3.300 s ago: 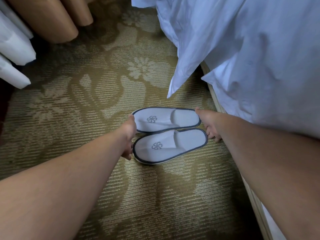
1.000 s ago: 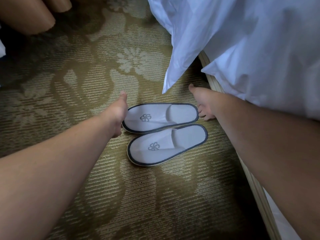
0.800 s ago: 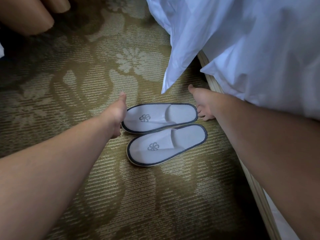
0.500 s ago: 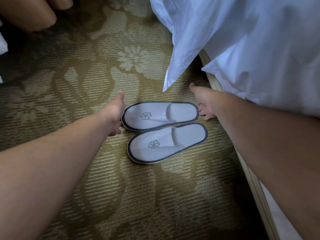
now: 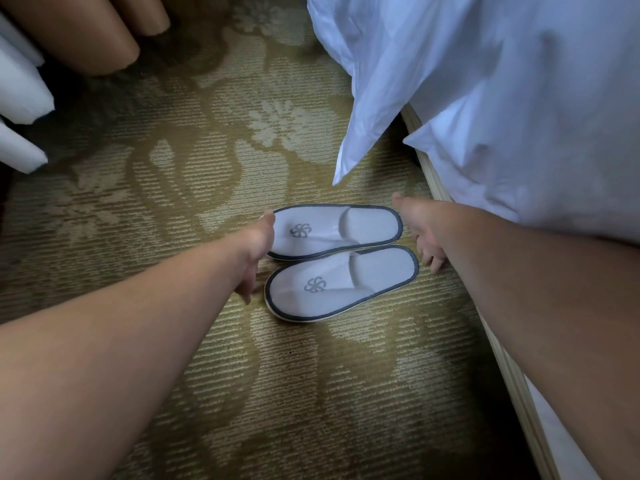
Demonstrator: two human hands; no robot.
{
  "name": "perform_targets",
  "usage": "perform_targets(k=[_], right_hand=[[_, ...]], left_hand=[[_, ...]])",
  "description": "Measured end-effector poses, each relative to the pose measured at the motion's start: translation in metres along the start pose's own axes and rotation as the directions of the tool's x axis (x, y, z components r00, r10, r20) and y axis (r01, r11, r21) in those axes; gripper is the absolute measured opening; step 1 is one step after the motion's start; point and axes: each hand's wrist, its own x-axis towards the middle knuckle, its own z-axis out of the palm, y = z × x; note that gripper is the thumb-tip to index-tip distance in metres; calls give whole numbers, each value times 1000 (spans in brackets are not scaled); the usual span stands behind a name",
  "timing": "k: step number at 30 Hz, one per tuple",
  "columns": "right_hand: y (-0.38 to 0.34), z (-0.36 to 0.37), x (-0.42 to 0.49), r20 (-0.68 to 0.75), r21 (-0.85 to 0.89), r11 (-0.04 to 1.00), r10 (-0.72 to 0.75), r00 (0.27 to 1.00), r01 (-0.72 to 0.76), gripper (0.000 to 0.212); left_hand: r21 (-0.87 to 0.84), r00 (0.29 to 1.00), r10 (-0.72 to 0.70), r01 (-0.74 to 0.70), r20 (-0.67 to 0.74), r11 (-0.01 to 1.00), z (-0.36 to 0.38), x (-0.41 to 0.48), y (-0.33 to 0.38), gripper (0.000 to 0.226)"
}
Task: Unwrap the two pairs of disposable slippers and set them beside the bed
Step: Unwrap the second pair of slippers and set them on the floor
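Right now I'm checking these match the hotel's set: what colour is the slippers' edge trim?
Dark grey-blue trim on white slippers, clearest in the head view.

Open carpet (image 5: 145, 216) is left clear to the left of and in front of the slippers (image 5: 337, 261). On the right, passage is closed off by the bed frame (image 5: 434, 188), just beside the heels. From above, the space is narrowed by the hanging white bedding (image 5: 374, 109). The far left is blocked by curtain folds (image 5: 86, 36).
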Motion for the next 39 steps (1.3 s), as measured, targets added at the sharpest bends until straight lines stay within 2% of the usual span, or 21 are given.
perform_targets(k=[4,8,14,18,28,39], right_hand=[[10,1,-3,51,-47,999,16,999,-13,99],[14,1,-9,93,-33,999,14,996,-11,95],[13,-1,-8,149,-58,997,56,987,-48,102],[12,0,-8,144,-57,997,63,988,-55,104],[13,2,-1,104,-96,994,58,993,-48,104],[11,5,3,70,-127,992,34,997,-25,102]], left_hand=[[-15,994,-82,83,70,996,2,-3,-13,102],[-74,993,-48,56,107,996,7,-9,-16,95],[-48,997,8,-4,71,999,8,-13,-14,91],[-14,999,35,-35,36,999,5,-15,-13,88],[-27,1000,8,-8,12,1000,7,-5,-14,92],[20,998,9,-10,55,1000,8,-3,-14,93]])
